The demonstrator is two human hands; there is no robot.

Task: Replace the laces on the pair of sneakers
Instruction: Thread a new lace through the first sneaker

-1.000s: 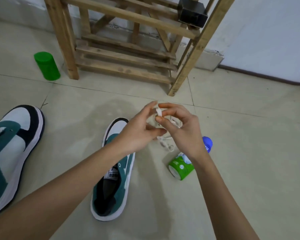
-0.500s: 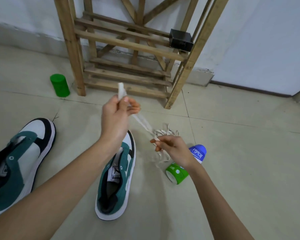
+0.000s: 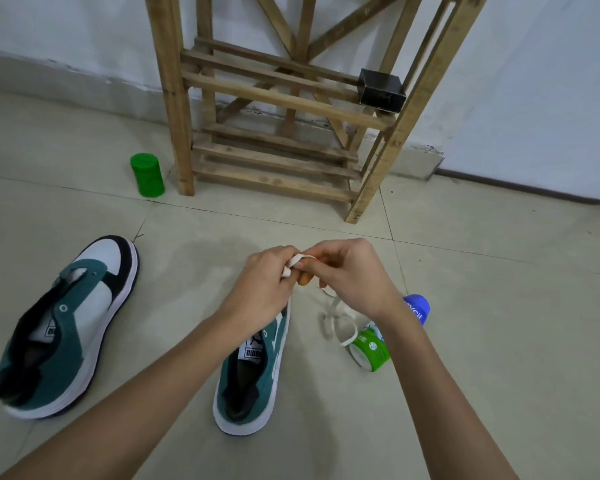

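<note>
Unlaced left sneaker point(image 3: 66, 327) on the floor at 8 o'clock. Green jar point(image 3: 147, 174) at 10. Second sneaker point(image 3: 253, 375) at 6, partly under the forearm. Just below centre, left hand point(image 3: 264, 285) and right hand point(image 3: 354, 275) both pinch the white lace point(image 3: 293, 263); its loops hang toward the bottle point(image 3: 374, 348) lying at 5.

We see only a short bit of the white lace point(image 3: 297, 262) between the left hand point(image 3: 262, 289) and the right hand point(image 3: 352, 275); their curled fingers cover the rest of what they pinch, and the loops hanging under the right hand are blurred. The left hand and forearm hide the toe of the nearer sneaker point(image 3: 253, 372). The right wrist covers the middle of the green bottle point(image 3: 371, 351) and part of its lettering. The other sneaker point(image 3: 66, 327) is smeared at its heel. The wooden rack point(image 3: 174, 98) runs off the top edge, and we cannot tell what the black box point(image 3: 381, 90) on it is.
</note>
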